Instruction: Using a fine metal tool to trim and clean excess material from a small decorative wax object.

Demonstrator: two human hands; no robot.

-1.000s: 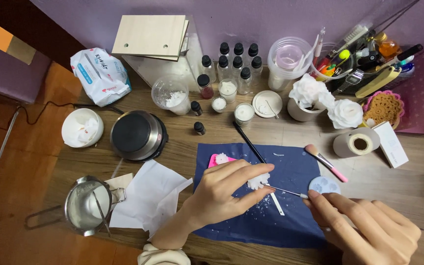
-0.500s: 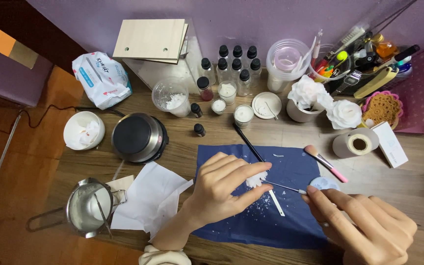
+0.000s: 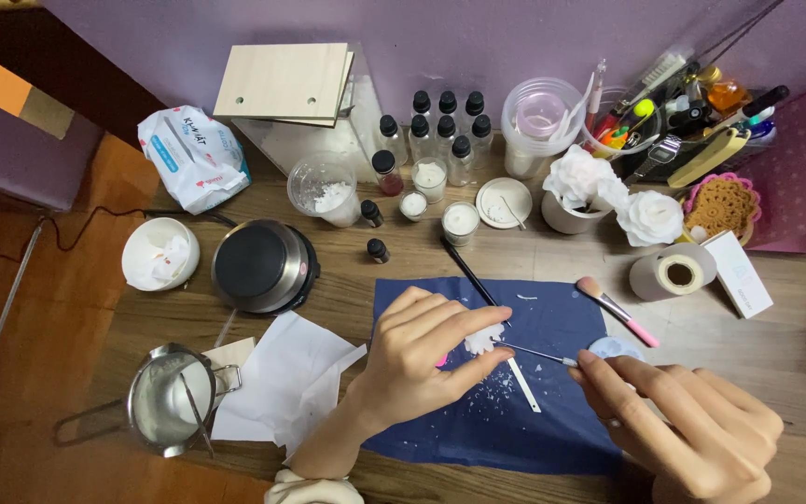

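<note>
Fingers (image 3: 478,322) pinch wax flower (image 3: 483,340), rt hand (image 3: 678,420) w/ pick (image 3: 535,353)

Wooden table (image 3: 795,327): blue cloth (image 3: 534,420), hot plate (image 3: 263,266), paper roll (image 3: 672,275), metal pot (image 3: 165,399).

The table (image 3: 795,327) was matt, grained wood. On it lay a dark blue cloth mat (image 3: 534,429), matt and soft-looking, flecked with white waxy crumbs (image 3: 494,397). The left hand (image 3: 422,359) pinched a small white waxy piece (image 3: 483,340); the right hand (image 3: 673,420) held a thin, shiny metal tool (image 3: 534,352). At nine o'clock from the mat lay crumpled white paper (image 3: 282,373), and beyond it a glossy steel pouring pot (image 3: 165,399). At eleven o'clock sat a round hotplate (image 3: 263,264) with a smooth black top. At twelve o'clock stood clear bottles (image 3: 440,131) with black plastic caps.
</note>
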